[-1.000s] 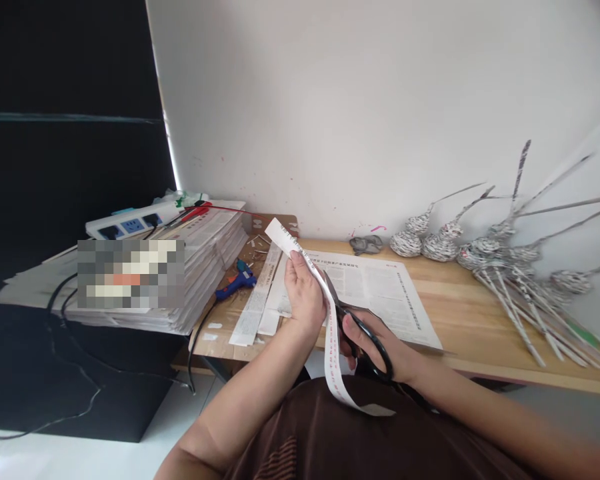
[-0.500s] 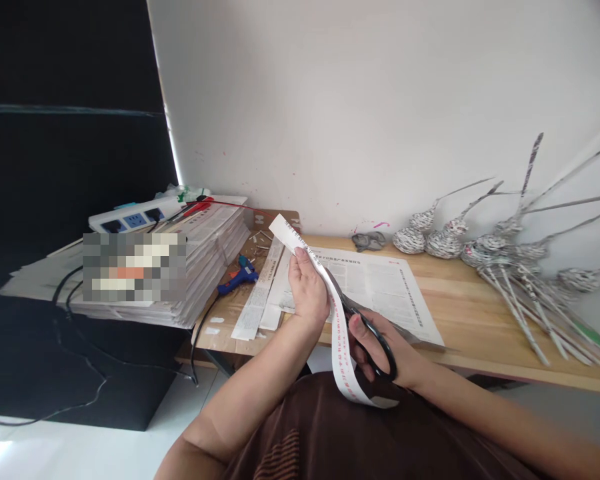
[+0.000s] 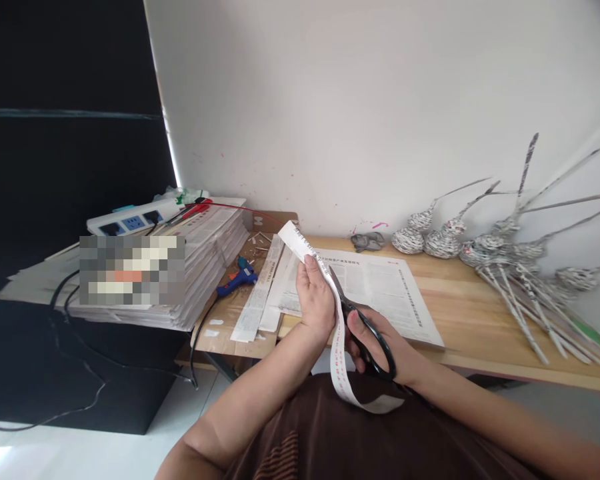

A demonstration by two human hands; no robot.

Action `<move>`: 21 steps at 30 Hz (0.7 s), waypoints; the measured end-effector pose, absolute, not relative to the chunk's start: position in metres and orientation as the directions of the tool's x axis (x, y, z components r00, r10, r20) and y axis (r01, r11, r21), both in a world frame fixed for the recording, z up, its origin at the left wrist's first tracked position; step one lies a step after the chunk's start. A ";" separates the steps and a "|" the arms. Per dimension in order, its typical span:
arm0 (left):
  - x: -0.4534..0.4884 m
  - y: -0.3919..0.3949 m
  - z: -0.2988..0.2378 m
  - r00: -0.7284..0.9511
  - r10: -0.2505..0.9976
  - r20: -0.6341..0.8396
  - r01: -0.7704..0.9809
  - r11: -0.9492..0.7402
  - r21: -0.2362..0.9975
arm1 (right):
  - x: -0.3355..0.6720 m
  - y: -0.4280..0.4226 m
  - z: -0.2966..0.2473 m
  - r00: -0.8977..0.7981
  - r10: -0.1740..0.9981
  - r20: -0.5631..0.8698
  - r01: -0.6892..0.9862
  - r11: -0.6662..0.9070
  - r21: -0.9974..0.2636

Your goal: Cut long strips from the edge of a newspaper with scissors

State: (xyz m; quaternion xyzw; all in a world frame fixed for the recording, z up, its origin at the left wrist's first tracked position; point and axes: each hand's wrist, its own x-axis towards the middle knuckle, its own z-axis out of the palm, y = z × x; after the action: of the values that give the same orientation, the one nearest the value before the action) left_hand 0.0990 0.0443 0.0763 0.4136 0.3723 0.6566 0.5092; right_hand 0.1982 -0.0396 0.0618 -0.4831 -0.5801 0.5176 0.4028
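My left hand (image 3: 316, 299) is closed on a long newspaper strip (image 3: 338, 353) and holds it up in front of my chest. The strip runs from above my fingers down to a curl over my lap. My right hand (image 3: 380, 347) grips black-handled scissors (image 3: 365, 330), fingers through the loops. The blades point up along the strip just right of my left hand. A full newspaper sheet (image 3: 375, 290) lies flat on the wooden table (image 3: 480, 327) behind both hands.
A thick stack of newspapers (image 3: 200, 260) carries a white power strip (image 3: 130, 219) at the left. A blue glue gun (image 3: 236, 279) and cut strips (image 3: 255, 300) lie beside it. Rolled paper sticks and coiled paper shapes (image 3: 505, 260) crowd the right, against the white wall.
The scissors have worked slightly further up the strip, and the hanging tail has curled a little more over my lap. Both hands stay in nearly the same place.
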 end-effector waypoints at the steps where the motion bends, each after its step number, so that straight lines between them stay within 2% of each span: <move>1: 0.099 0.045 0.076 -0.142 0.975 0.169 -0.349 -0.209 0.914 | 0.197 -0.040 0.062 -0.198 0.979 -0.040 0.137 -0.013 -0.990; 8: 0.099 0.048 0.074 -0.159 0.972 0.171 -0.351 -0.218 0.911 | 0.194 -0.042 0.059 -0.167 0.980 -0.107 0.085 -0.094 -0.992; 21: 0.106 0.044 0.060 -0.162 0.970 0.181 -0.323 -0.226 0.919 | 0.198 -0.040 0.070 -0.184 0.982 -0.044 0.112 -0.023 -0.993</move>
State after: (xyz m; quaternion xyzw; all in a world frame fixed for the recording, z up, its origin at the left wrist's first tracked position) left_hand 0.1058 0.0443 0.0598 0.4222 0.3830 0.6592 0.4905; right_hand 0.1975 -0.0397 0.0702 -0.4860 -0.5629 0.5247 0.4143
